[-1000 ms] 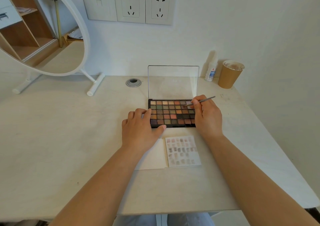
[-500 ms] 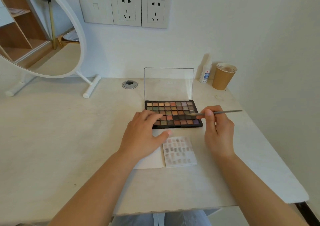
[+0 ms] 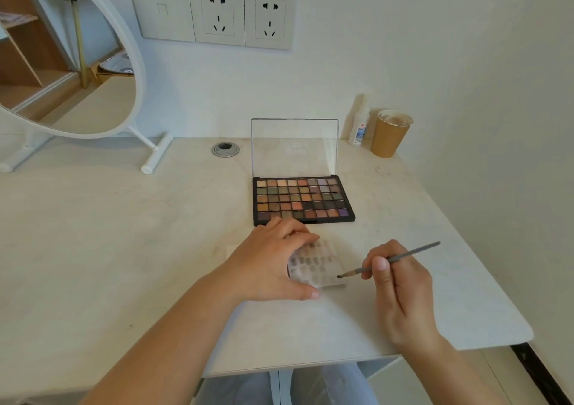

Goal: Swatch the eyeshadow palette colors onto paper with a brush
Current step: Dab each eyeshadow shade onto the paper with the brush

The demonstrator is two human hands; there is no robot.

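An open eyeshadow palette [image 3: 302,199] with several rows of colours lies mid-table, its clear lid [image 3: 294,147] standing upright behind it. In front of it lies the swatch paper [image 3: 320,265], marked with several rows of smudges and slightly blurred. My left hand [image 3: 267,265] covers the paper's left part, fingers curled over its top edge and thumb along its bottom edge. My right hand [image 3: 400,286] pinches a thin grey brush [image 3: 403,255]. The brush's dark tip sits at the paper's right edge, low down.
A round white mirror [image 3: 93,63] on a stand occupies the back left. A small white bottle [image 3: 358,128] and a brown paper cup [image 3: 389,134] stand at the back right by the wall. A cable grommet [image 3: 225,149] sits behind the palette. The table edge runs close on the right.
My right hand drew the brush back from the palette down to the paper's right edge. My left hand slid off the palette's front onto the paper and curled round it.
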